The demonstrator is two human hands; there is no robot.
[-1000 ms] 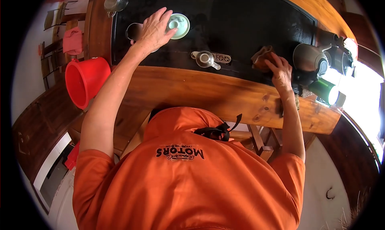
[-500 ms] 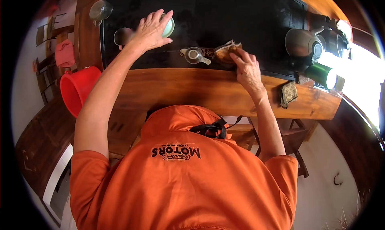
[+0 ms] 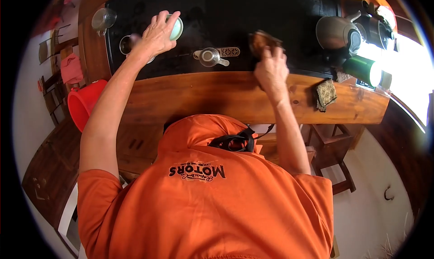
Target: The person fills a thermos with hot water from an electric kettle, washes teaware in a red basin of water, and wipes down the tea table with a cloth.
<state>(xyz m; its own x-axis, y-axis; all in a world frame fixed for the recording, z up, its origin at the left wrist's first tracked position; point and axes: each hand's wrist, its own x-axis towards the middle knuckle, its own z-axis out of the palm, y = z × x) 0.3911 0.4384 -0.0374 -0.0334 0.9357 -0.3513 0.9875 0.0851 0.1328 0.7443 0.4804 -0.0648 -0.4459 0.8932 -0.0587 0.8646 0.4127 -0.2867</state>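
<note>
My left hand (image 3: 158, 36) is closed around a small pale green cup (image 3: 177, 30) above the left part of the black tray (image 3: 194, 15). My right hand (image 3: 272, 69) presses a brown cloth (image 3: 263, 41) against the tray near its front edge; the cloth is blurred by motion. Between the two hands, a small clear glass vessel with a handle (image 3: 209, 57) stands by a patterned strip (image 3: 230, 51) set in the tray. Another glass cup (image 3: 126, 45) is partly hidden behind my left wrist.
A clear glass (image 3: 104, 19) stands at the tray's left edge. On the right are a metal kettle (image 3: 337, 35), a green canister (image 3: 359, 70) and a folded patterned cloth (image 3: 326, 94). A red bucket (image 3: 83, 106) sits left of the wooden table (image 3: 203, 89).
My right hand has swept the brown cloth forward over the tray, uncovering more of the patterned strip. The left hand still holds the green cup; the whole view has shifted slightly.
</note>
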